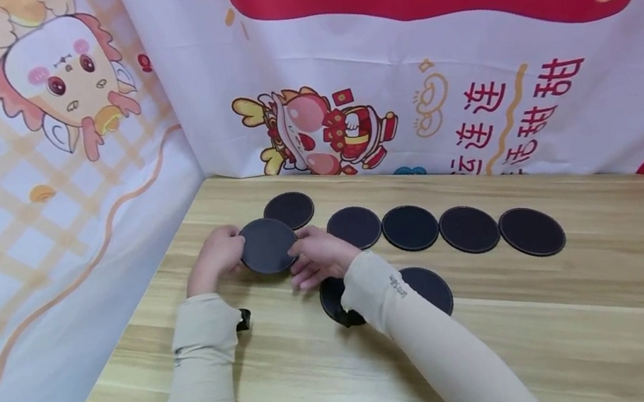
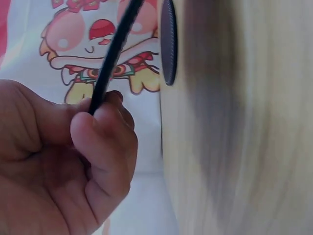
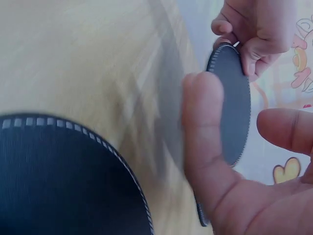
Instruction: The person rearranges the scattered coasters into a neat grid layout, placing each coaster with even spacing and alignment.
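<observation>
A round black coaster with a stitched rim is held up off the wooden table. My left hand pinches its left edge between thumb and fingers; the left wrist view shows the coaster nearly edge-on in that grip. At the opposite edge is my right hand. In the right wrist view its thumb and index finger stand apart, the finger overlapping the coaster's face. Just behind the raised coaster another black coaster lies flat.
Several like coasters lie in a row to the right, ending at one coaster. Two more, including one coaster, are partly covered by my right sleeve. Printed cloth hangs behind the table and along its left side.
</observation>
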The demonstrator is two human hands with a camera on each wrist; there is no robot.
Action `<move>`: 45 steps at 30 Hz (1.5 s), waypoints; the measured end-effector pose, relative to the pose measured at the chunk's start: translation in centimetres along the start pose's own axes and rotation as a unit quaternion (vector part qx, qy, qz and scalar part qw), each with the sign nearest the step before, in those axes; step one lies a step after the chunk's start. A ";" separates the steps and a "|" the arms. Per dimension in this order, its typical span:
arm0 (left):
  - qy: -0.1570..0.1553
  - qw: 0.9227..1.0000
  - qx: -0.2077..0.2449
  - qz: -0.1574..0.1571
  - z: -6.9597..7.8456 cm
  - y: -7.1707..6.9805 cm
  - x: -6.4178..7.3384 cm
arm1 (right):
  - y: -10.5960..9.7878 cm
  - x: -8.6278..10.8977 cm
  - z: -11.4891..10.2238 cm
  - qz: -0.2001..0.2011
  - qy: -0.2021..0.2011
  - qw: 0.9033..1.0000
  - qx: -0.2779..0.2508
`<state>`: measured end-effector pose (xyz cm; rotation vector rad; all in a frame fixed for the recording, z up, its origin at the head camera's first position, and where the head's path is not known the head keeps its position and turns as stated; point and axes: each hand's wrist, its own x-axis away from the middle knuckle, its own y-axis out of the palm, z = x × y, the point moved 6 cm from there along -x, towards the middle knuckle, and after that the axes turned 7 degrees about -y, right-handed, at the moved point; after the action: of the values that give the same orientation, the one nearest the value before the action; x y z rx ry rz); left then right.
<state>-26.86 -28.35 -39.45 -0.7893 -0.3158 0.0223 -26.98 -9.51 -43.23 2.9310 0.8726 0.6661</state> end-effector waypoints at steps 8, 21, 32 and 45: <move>0.039 0.992 0.117 -0.005 2.5 -0.2 1.1 | -1.6 2.0 -1.8 0.062 -0.105 0.992 -0.012; 0.096 0.977 0.186 -0.048 7.3 2.5 3.3 | -6.3 6.5 -2.2 0.066 -0.204 0.976 -0.023; 0.109 0.974 0.174 -0.094 10.9 5.8 4.8 | -10.5 10.5 -1.4 0.035 -0.242 0.970 -0.014; 0.136 0.961 0.158 -0.184 14.6 10.8 5.8 | -14.7 15.2 0.0 0.061 -0.250 0.966 -0.011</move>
<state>-24.48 -9.74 -35.80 -0.4001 -0.1866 -0.3762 -23.16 10.89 -39.10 2.9288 0.6271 -0.0758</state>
